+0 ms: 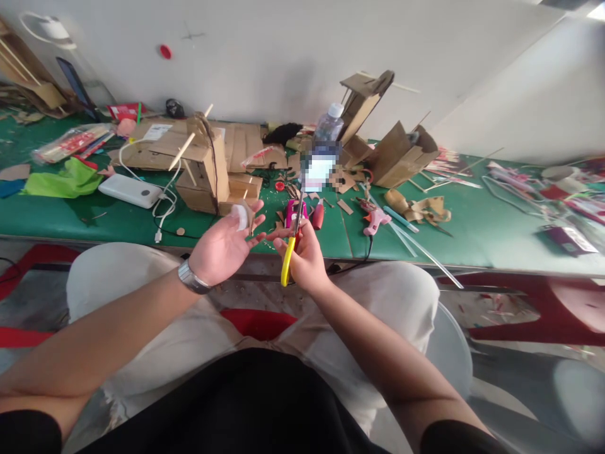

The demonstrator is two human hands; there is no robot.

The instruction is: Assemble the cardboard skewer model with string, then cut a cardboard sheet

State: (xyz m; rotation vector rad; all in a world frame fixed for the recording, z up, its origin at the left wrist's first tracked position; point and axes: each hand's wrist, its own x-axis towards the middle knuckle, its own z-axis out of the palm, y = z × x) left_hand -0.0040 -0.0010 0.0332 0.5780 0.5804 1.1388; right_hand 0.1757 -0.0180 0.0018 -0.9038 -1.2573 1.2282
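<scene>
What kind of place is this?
Probably a craft workshop: a pink glue gun and cut cardboard models are on the green table, and the right hand holds yellow-handled scissors.

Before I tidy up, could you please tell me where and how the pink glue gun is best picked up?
I would take the pink glue gun by its handle, coming from the near edge of the green table: the handle points that way, with the black cord leaving its end.
</scene>
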